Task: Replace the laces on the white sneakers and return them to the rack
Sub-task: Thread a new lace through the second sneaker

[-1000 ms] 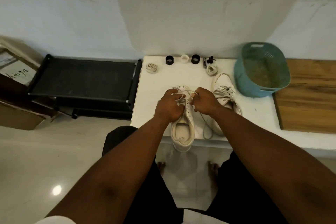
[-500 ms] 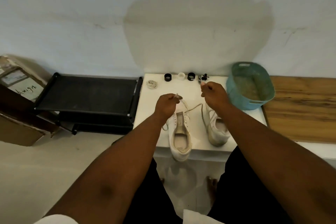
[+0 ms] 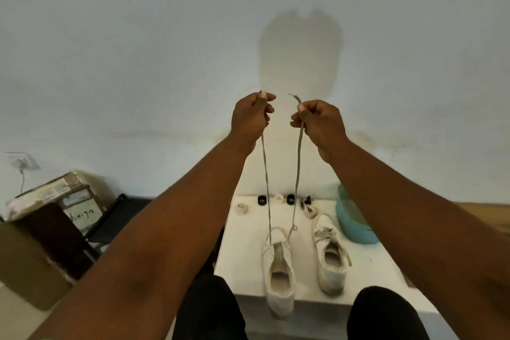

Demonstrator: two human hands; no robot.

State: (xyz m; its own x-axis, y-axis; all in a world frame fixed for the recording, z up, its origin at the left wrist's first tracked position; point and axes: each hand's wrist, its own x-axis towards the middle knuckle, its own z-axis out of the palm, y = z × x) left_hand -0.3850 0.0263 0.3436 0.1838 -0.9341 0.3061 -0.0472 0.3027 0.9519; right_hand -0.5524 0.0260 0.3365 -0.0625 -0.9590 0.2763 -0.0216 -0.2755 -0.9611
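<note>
Two white sneakers stand on a white table [image 3: 369, 270]. The left sneaker [image 3: 278, 276] overhangs the table's front edge, heel toward me. A grey lace [image 3: 297, 168] runs from its front eyelets up to both my raised hands. My left hand [image 3: 252, 116] pinches one end and my right hand [image 3: 317, 119] pinches the other, both held high in front of the wall with the two strands taut. The right sneaker [image 3: 329, 257] stands beside it with its lace in place.
At the table's far edge lie a coiled lace [image 3: 242, 207], two black rings [image 3: 261, 199], a white ring [image 3: 278, 197] and small black clips [image 3: 305, 199]. A teal basket [image 3: 353, 225] stands at the right. A black rack [image 3: 116, 218] and cardboard boxes [image 3: 55, 201] sit at the left.
Both hands rose from the left sneaker's tongue to well above the table, pulling the lace ends up until the strands are straight. The camera tilted up toward the wall.
</note>
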